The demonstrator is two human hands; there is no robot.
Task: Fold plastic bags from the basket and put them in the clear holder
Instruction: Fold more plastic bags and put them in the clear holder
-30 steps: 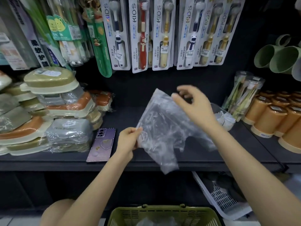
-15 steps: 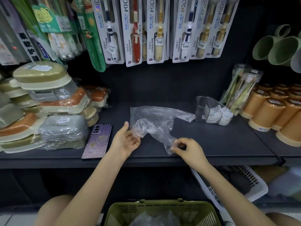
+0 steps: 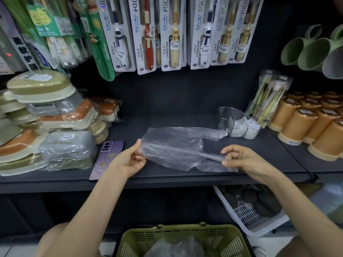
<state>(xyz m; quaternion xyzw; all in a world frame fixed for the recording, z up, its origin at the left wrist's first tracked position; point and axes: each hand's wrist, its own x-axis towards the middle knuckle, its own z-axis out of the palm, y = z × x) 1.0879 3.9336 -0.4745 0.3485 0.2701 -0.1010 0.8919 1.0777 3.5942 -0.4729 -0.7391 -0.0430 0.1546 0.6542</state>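
The left hand [image 3: 128, 161] pinches the left edge of the thin, crinkled clear plastic bag [image 3: 174, 145] between thumb and curled fingers, and the right hand [image 3: 246, 160] pinches its right end. The bag lies stretched between them on the matte dark shelf [image 3: 167, 119]. Beyond the right hand stands the rigid clear holder [image 3: 228, 113]. Below both hands is the slotted green basket [image 3: 222, 240].
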